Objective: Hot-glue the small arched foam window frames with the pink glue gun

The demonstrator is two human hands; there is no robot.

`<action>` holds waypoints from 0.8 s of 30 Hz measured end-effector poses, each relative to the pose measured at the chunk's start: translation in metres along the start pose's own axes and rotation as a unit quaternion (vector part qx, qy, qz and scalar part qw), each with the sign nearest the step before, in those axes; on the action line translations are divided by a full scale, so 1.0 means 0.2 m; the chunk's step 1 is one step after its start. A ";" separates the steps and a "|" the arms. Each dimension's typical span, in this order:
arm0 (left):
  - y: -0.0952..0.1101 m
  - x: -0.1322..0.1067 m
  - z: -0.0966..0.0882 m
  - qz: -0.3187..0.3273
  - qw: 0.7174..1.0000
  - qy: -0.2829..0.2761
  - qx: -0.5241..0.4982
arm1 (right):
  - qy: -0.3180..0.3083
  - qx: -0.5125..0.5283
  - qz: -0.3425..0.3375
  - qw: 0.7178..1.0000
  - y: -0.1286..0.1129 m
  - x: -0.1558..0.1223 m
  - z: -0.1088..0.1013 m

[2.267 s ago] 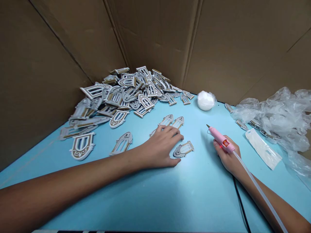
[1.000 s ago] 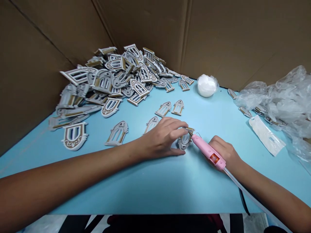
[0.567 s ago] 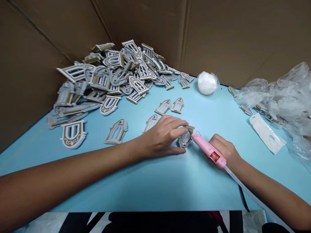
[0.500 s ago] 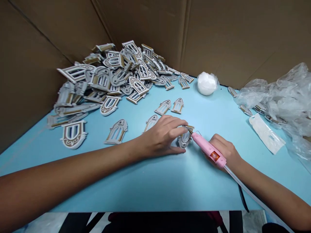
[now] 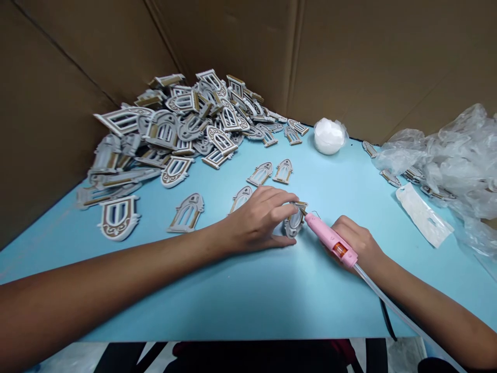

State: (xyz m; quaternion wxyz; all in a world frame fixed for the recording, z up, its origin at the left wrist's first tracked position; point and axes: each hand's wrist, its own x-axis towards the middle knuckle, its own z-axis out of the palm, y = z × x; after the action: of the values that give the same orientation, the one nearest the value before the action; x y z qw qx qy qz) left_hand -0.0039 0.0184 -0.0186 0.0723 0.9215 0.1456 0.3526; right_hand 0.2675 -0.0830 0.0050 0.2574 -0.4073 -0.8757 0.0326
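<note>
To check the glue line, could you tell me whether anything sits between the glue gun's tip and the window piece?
Nothing visible does. The glue gun in the right hand has its tip at the far end of the window piece; the left hand pinches the piece from the other side.

The left hand (image 5: 258,220) lies palm-down, fingers (image 5: 282,198) pinched; the right hand (image 5: 359,242) curls tight, forearm stretched forward.

No readable text, label, brand or number anywhere here
</note>
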 end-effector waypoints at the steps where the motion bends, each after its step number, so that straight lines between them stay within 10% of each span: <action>1: 0.00 0.00 0.00 0.003 1.000 0.005 -0.001 | -0.002 0.002 0.010 1.000 0.00 -0.01 0.00; 6: -0.02 0.02 0.00 -0.037 0.999 -0.017 -0.009 | -0.003 -0.005 0.108 0.994 0.04 -0.03 0.02; 14: 0.01 0.09 -0.03 -0.076 0.963 -0.259 -0.017 | 0.095 0.005 0.159 0.983 0.15 0.04 0.00; 20: -0.11 0.09 -0.12 -0.173 0.983 -0.057 0.031 | 0.127 0.028 0.203 0.970 0.15 0.07 -0.02; 24: -0.14 0.09 -0.18 -0.073 0.996 -0.048 0.013 | 0.123 0.037 0.242 0.962 0.16 0.06 -0.03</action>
State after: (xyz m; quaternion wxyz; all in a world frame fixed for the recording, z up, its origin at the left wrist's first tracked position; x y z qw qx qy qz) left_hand -0.0214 0.0528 0.0133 0.0929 0.9253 0.2130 0.2995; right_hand 0.2860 -0.0530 0.0067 0.3623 -0.5979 -0.7110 0.0756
